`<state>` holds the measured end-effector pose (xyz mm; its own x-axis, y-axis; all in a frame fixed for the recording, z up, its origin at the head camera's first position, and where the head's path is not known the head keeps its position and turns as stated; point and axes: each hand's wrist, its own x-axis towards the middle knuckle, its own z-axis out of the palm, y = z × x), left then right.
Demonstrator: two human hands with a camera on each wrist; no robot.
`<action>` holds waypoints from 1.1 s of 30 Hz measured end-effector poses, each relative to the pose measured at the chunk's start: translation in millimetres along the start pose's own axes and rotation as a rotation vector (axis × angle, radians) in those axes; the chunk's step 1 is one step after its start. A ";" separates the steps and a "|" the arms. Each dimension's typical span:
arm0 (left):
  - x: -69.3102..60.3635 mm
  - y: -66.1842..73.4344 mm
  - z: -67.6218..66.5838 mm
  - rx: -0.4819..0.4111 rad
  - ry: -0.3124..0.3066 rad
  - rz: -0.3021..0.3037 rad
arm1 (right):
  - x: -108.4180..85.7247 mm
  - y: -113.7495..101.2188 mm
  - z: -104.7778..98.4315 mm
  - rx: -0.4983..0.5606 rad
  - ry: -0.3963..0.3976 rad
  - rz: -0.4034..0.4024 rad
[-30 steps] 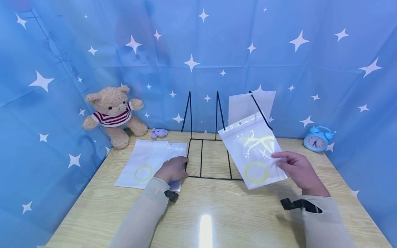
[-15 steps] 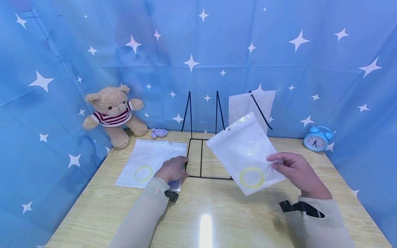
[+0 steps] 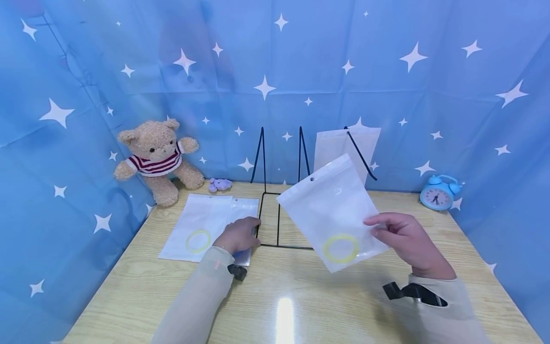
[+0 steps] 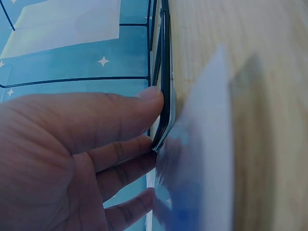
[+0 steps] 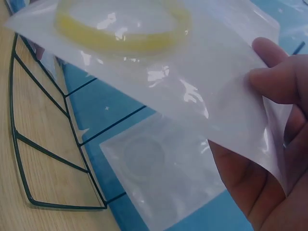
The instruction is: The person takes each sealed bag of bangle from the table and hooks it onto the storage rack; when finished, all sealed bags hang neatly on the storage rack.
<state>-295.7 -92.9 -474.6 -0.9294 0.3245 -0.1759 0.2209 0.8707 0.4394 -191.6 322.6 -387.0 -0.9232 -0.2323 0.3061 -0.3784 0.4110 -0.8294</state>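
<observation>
My right hand (image 3: 410, 243) pinches the right edge of a white plastic bag (image 3: 333, 205) between thumb and fingers; a yellow ring (image 3: 341, 248) shows near its bottom and a hole near its top. Behind it stands a black wire rack (image 3: 278, 224) with upright hooked arms. Another white bag (image 3: 324, 143) hangs from the right arm; in the right wrist view this bag (image 5: 154, 178) shows a faint ring. My left hand (image 3: 238, 234) grips the rack's left front corner, with the thumb (image 4: 139, 108) against the black wire, over a bag lying beneath.
White bags (image 3: 210, 208) lie on the table (image 3: 142, 296) left of the rack, one with a yellow ring. A teddy bear (image 3: 158, 167) sits at the back left beside a small purple toy (image 3: 221, 185). A blue alarm clock (image 3: 437, 197) stands at the back right, before a starry blue curtain (image 3: 386, 28).
My right hand has drawn the bag left and slightly down, away from the right hooked arm, and the bag has tilted further. My left hand has stayed on the rack.
</observation>
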 end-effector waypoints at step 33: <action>-1.1 0.3 -0.9 -0.002 0.000 0.009 | 9.5 10.9 15.2 -0.093 -0.164 0.037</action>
<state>-294.9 -93.3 -473.5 -0.9273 0.3324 -0.1721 0.2285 0.8669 0.4431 -203.4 311.4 -400.3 -0.9160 -0.3532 0.1900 -0.3564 0.4994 -0.7897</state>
